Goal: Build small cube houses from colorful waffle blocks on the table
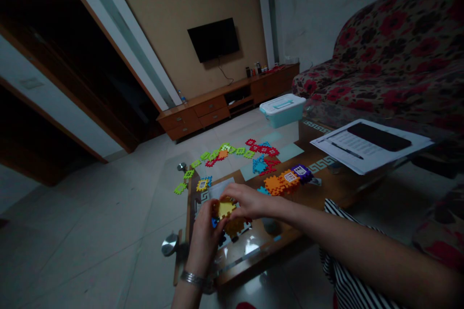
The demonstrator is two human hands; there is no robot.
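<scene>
**Left hand** [205, 236]: curled up around the left side of the yellow piece, fingers closed in, silver bangle [192, 278] on the wrist.

**Right hand** [246, 201]: reaching across from the right, fingers bent down over the top and right side of the same piece, so it's pretty much a two-handed pinch.

**In the grip:** a yellow interlocking plastic tile [224, 208], sitting right between both hands and touching each of them. Just under it is an orange tile [235, 227], with a bit of blue tile [215, 222] by the left hand. Can't tell if those are clipped to the yellow one.

**Under the hands:** a glass-topped coffee table with a wooden frame [250, 265].

**Loose tiles nearby:** an orange and purple row [284, 182] just past the right hand, then a red and blue cluster [261, 154] and a long green chain [217, 155] further out, well apart from the grip.

**Right end of the table:** papers [369, 145] with a black slab [379, 136] and a pen [346, 150] on them.

**Rest of the room:** a floral sofa [391, 67], a teal storage box [282, 109] on the floor, and a wall-mounted TV [213, 39] above a wooden cabinet [224, 101].
</scene>
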